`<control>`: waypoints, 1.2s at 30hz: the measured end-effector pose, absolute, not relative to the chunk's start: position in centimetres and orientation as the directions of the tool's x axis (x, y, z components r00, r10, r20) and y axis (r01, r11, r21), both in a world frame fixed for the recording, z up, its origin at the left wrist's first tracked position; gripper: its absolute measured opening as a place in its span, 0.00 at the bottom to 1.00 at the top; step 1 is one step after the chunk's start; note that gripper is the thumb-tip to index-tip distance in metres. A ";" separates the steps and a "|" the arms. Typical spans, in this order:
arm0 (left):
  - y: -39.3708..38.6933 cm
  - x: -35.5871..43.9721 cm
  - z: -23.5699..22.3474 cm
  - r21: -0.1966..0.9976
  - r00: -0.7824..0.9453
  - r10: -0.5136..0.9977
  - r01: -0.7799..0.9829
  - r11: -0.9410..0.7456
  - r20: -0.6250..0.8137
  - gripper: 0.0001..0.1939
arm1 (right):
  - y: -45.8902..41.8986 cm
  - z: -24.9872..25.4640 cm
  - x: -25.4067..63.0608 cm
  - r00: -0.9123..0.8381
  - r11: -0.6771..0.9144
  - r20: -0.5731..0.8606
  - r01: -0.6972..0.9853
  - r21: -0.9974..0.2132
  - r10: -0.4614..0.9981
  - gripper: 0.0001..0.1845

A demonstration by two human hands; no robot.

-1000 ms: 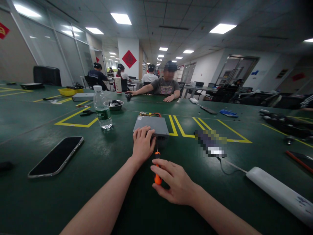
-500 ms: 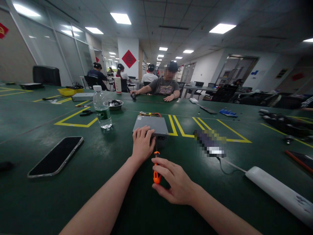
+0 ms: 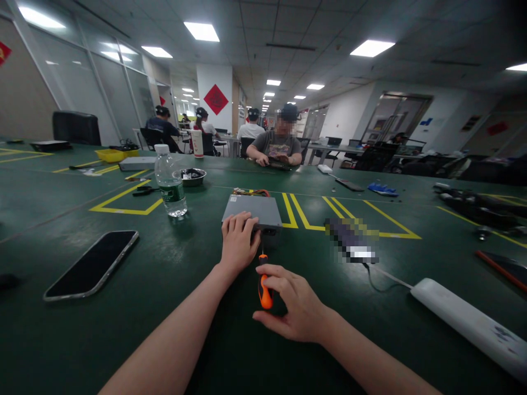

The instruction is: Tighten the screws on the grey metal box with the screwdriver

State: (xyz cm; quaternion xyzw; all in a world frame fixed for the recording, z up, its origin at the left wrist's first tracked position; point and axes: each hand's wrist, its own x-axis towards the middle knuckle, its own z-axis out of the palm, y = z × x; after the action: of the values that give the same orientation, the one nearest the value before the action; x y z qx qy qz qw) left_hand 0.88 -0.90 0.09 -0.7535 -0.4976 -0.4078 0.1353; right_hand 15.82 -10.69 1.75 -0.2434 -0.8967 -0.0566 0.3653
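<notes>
A grey metal computer power supply point(image 3: 263, 208) lies on the green table, with coloured cables at its back edge. My left hand point(image 3: 239, 244) steadies it, fingers on its top and thumb at the front side. An orange and black screwdriver point(image 3: 266, 293) points at the front face of the power supply; its tip is hard to make out there. My right hand point(image 3: 294, 304) has its fingertips on the screwdriver handle, while the thumb stands a little apart below.
A water bottle point(image 3: 169, 186) and a metal bowl point(image 3: 193, 176) stand to the left, with a phone point(image 3: 93, 266) nearer me. On the right lie a white power strip point(image 3: 465, 323) and a blurred-out device point(image 3: 352, 241). A person point(image 3: 278, 142) sits across the table.
The screwdriver handle has turned, showing a different side. My right thumb has come slightly away from it. The person opposite has brought both hands together at a dark object.
</notes>
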 end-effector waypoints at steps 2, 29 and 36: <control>-0.9 0.9 0.1 0.201 0.172 0.641 0.862 -0.466 0.748 0.13 | -10.9 2.1 15.7 -0.659 0.875 0.650 0.483 -0.020 0.379 0.17; -0.9 0.9 0.0 0.210 0.165 0.637 0.857 -0.470 0.753 0.13 | -10.4 1.9 16.1 -0.587 0.870 0.703 0.483 -0.095 0.402 0.17; -0.8 1.0 0.0 0.214 0.158 0.638 0.859 -0.464 0.753 0.14 | -10.4 2.1 15.9 -0.633 0.855 0.690 0.517 0.040 0.351 0.17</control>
State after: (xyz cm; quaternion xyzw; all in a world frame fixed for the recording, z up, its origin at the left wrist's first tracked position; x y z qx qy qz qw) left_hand 0.99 -0.82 -0.03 -0.7490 -0.5000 -0.4138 0.1335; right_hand 15.89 -10.42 2.10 -0.2421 -0.8960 -0.1176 0.3532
